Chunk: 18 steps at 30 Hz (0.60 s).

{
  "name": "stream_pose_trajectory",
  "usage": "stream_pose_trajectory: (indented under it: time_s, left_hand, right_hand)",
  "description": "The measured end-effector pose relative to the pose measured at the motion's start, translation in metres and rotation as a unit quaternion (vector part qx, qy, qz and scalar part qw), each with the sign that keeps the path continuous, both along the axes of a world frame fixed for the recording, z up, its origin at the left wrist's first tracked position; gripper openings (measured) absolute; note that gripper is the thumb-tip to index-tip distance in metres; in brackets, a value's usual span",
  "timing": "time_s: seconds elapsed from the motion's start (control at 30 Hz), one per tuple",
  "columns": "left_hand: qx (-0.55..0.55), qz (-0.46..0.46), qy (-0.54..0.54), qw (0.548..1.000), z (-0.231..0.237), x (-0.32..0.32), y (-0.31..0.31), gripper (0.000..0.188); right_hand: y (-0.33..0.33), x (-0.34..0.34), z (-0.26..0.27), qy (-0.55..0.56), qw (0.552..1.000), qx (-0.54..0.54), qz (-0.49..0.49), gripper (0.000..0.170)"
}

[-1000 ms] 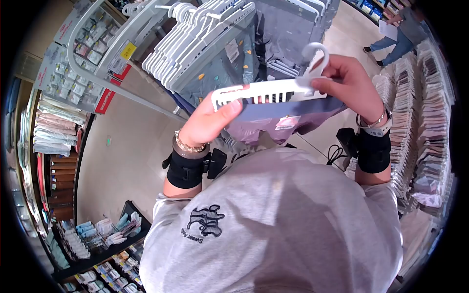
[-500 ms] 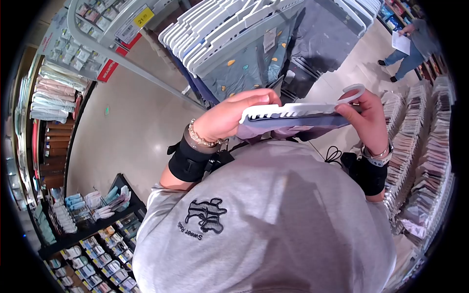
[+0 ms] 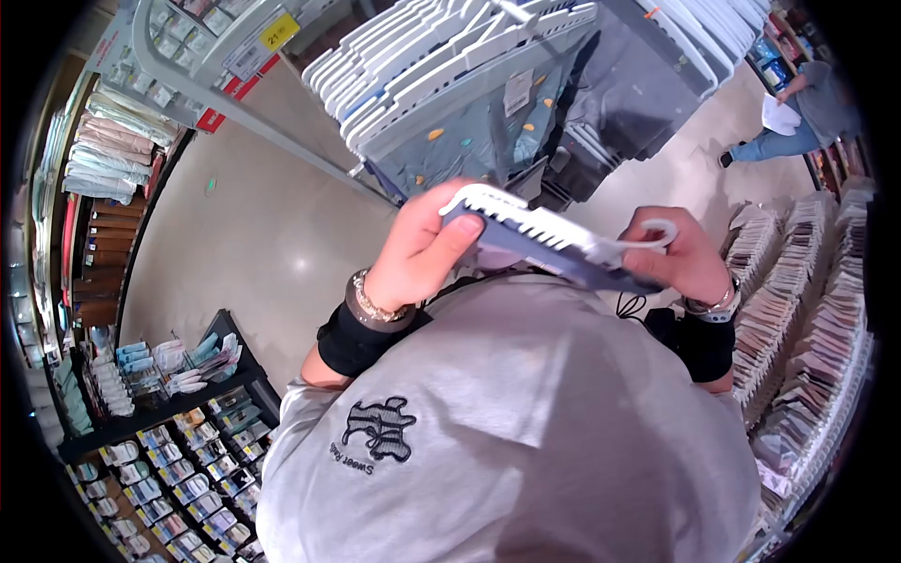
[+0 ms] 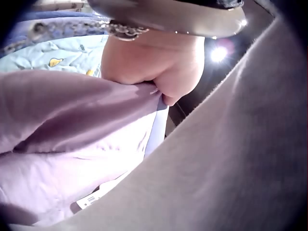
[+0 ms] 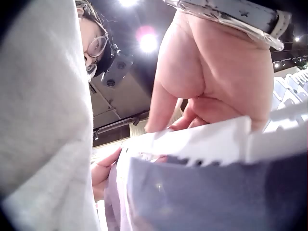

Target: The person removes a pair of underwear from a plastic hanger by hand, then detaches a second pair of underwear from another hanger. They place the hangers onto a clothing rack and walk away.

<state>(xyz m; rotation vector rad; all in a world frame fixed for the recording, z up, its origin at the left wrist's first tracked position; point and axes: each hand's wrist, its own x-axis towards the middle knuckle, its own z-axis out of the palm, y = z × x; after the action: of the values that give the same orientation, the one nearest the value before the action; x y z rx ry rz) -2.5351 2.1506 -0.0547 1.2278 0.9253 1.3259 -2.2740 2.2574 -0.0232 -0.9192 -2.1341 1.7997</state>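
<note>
A white plastic hanger [image 3: 526, 218] with a slotted bar is held in front of the chest. From it hangs a mauve garment [image 4: 72, 115] with a blue-grey waistband [image 3: 554, 258]. My left hand [image 3: 422, 249] grips the hanger's left end, thumb lying over the waistband. At the other end, my right hand [image 3: 683, 255] holds the hanger beside its curled hook [image 3: 657, 233]. The right wrist view shows the right hand [image 5: 216, 72] close over the white bar, with its fingertips partly hidden. A paper label [image 4: 89, 199] shows low on the mauve cloth.
Ahead stands a rack of grey-blue garments [image 3: 469, 141] on white hangers, with a metal rail [image 3: 272, 141] to its left. Rows of hanging clothes [image 3: 779, 319] line the right. Low shelves of packaged goods [image 3: 178, 469] are at lower left. A person [image 3: 788, 122] is at far right.
The hanger first turned edge-on and shifted right, then its right end dropped toward the body so it now slopes. Both hands keep their hold. The rack ahead appears nearer than a second ago.
</note>
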Motion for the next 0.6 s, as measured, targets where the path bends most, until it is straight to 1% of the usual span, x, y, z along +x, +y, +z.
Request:
stream_pose_trajectory:
  time_s: [0.03,0.1,0.17,0.2,0.23,0.3,0.37,0.4,0.43,0.5,0.57,0.6]
  left_hand:
    - [-0.014,0.025,0.007,1.000,0.001,0.004,0.000,0.045]
    - [-0.021,0.030,0.029,0.999,0.002,0.010,0.003,0.043]
    - [-0.031,0.029,0.073,0.996,0.003,0.016,0.006,0.039]
    - [-0.035,0.025,0.097,0.994,0.003,0.020,0.008,0.037]
    - [-0.039,0.020,0.121,0.992,0.004,0.024,0.011,0.034]
    - [0.066,0.032,0.188,0.979,-0.004,0.035,0.020,0.028]
    - [0.074,0.026,0.191,0.978,-0.003,0.048,0.025,0.021]
    - [0.099,0.017,0.203,0.974,-0.003,0.052,0.028,0.021]
    - [0.102,0.019,0.200,0.974,-0.003,0.057,0.029,0.019]
    - [0.039,0.008,0.214,0.976,0.002,0.061,0.027,0.016]
    - [0.079,0.014,0.225,0.971,0.003,0.067,0.032,0.013]
    - [0.076,0.013,0.231,0.970,0.007,0.070,0.034,0.012]
  right_hand:
    - [0.003,0.001,0.000,0.019,0.999,0.033,0.025,0.012]
    - [0.004,0.000,0.001,0.115,0.992,0.031,-0.045,0.015]
    - [0.001,-0.003,0.016,0.083,0.978,0.170,-0.093,0.017]
    - [-0.002,-0.005,0.022,0.065,0.962,0.237,-0.117,0.019]
    - [-0.006,-0.008,0.024,0.068,0.949,0.286,-0.116,0.023]
    - [-0.012,-0.018,0.019,0.099,0.920,0.370,-0.084,0.024]
    - [-0.013,-0.027,0.006,0.062,0.924,0.375,-0.046,0.023]
    - [-0.013,-0.029,-0.003,0.088,0.930,0.353,-0.056,0.018]
    - [-0.014,-0.028,-0.011,0.082,0.949,0.298,-0.064,0.014]
    - [-0.015,-0.026,-0.016,0.116,0.958,0.245,-0.091,0.010]
    - [-0.014,-0.020,-0.019,0.105,0.958,0.248,-0.094,0.010]
    - [-0.013,-0.017,-0.019,0.099,0.959,0.248,-0.096,0.010]
